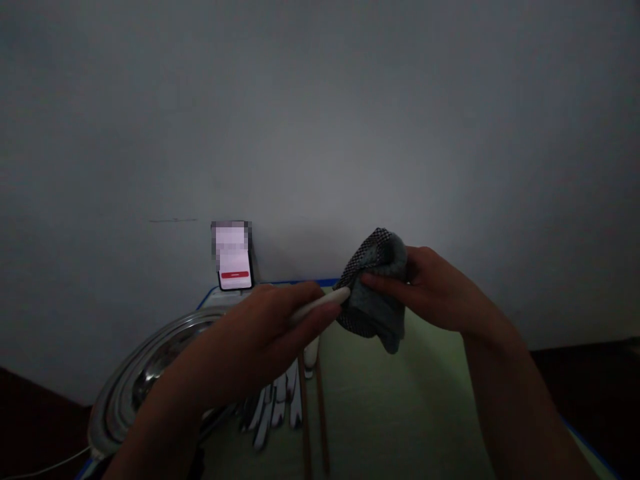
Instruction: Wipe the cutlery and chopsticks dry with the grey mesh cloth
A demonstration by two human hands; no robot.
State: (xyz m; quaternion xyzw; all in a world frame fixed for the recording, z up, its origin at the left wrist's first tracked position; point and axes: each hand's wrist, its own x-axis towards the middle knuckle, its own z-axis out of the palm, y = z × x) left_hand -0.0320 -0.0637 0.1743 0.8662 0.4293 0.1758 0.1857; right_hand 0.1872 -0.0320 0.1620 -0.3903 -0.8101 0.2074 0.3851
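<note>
A pale, slender handle (pixel 320 303) lies in my left hand (pixel 280 323), with the fingers closed round it. Its far end meets a grey cloth (pixel 377 300) with a black-and-white checked side. My right hand (pixel 433 287) grips that cloth, thumb on the near face, and the folds hide whatever is inside. Both hands are raised above the green table (pixel 400 400). Below my left hand, several pieces of cutlery (pixel 280 400) lie beside brown chopsticks (pixel 323 420) and a white-handled utensil (pixel 311 357).
A round metal basin (pixel 115 393) stands at the left, partly behind my left forearm. Against the grey wall (pixel 320 133) leans a lit phone (pixel 235 257) at the table's back left. A blue edge (pixel 290 282) borders the table.
</note>
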